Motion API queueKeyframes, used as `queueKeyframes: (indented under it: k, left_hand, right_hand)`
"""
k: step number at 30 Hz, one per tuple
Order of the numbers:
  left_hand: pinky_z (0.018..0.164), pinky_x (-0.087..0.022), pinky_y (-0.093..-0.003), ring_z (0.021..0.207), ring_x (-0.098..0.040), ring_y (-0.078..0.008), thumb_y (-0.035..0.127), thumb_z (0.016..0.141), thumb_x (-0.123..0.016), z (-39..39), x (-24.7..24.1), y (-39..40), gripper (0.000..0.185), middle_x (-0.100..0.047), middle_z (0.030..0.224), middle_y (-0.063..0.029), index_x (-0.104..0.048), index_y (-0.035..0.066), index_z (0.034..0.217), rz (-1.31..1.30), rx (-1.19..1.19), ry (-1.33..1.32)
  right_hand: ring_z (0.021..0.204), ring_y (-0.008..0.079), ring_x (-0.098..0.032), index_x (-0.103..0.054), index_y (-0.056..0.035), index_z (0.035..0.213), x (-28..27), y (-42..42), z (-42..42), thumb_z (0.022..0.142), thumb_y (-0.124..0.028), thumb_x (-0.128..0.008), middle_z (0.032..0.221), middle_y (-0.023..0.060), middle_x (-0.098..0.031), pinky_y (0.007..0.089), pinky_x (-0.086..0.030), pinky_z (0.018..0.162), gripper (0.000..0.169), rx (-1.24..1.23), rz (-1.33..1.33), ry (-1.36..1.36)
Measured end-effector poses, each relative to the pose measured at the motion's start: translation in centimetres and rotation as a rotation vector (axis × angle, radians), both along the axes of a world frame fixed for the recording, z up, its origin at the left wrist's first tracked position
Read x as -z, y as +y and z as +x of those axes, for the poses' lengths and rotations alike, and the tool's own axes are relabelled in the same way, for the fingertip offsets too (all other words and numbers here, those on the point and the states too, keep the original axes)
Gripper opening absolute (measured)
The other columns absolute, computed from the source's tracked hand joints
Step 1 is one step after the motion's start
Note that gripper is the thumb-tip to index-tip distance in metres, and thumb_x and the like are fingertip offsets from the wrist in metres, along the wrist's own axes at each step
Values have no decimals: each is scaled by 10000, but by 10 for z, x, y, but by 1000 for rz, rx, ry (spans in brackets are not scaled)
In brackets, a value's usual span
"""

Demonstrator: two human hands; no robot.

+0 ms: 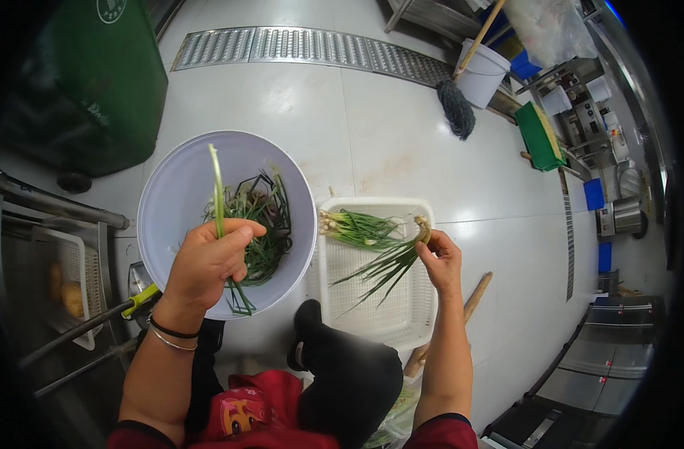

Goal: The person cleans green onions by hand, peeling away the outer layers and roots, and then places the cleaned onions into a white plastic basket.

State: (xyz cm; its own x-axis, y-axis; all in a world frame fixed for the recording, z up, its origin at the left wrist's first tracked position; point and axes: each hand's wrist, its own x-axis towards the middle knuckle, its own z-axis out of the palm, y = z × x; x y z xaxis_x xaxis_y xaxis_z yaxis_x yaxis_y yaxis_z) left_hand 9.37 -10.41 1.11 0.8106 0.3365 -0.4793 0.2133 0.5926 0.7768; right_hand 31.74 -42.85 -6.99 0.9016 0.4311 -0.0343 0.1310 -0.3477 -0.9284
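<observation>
My left hand point(213, 264) is closed around a green onion stalk point(217, 185), its pale end pointing up and its green leaves hanging below the fist. Beneath that hand is a white bucket point(162, 185) with a heap of green onion scraps point(263, 247) inside. My right hand point(442, 261) pinches a green onion point(423, 230) near its root end, and the long leaves trail left over a white plastic basket point(364, 314). In the far end of that basket lies a bunch of green onions point(359, 227), bulbs to the left.
A green wheeled bin point(84, 95) stands far left, above a metal rack point(61, 202) holding a basket of potatoes point(71, 297). A metal drain grate point(308, 45) crosses the floor. A mop point(456, 106) leans by another bucket point(482, 73). A wooden pole point(476, 297) lies right of the basket.
</observation>
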Motion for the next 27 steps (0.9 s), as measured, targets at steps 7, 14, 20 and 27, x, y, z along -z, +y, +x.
queueKeyframes:
  k: [7, 14, 20, 27]
  left_hand:
    - [451, -311, -183, 492, -403, -39, 54, 869, -586, 1, -2, -26, 137, -501, 617, 23, -646, -23, 965, 49, 18, -82]
    - [501, -281, -160, 532, -329, 5, 4, 747, -722, -10, -22, -27, 223, -355, 581, 115, -675, -9, 965, 249, 24, -237]
    - [497, -315, -165, 529, -363, 9, 36, 763, -727, -23, -20, -1, 170, -423, 572, 108, -678, -9, 920, 265, -24, -217]
    - [493, -329, -166, 543, -409, 4, 70, 763, -708, -35, -17, 21, 113, -492, 592, 84, -671, 2, 846, 334, -70, -93]
  right_hand:
    - [786, 113, -566, -586, 5, 925, -92, 30, -31, 790, 3, -605, 865, 50, -616, 255, -463, 724, 137, -171, 275, 114]
    - [789, 93, -570, -593, 2, 950, -121, 143, -101, 819, -5, -600, 873, 28, -626, 244, -463, 721, 131, -445, 309, 265]
    - [723, 69, -553, -611, 8, 925, -110, 198, -137, 874, -69, -601, 812, 9, -630, 213, -445, 668, 92, -375, 301, 283]
    - [744, 60, -537, -583, -5, 897, -93, 218, -130, 877, -69, -583, 820, 8, -604, 196, -428, 669, 68, -293, 219, 128]
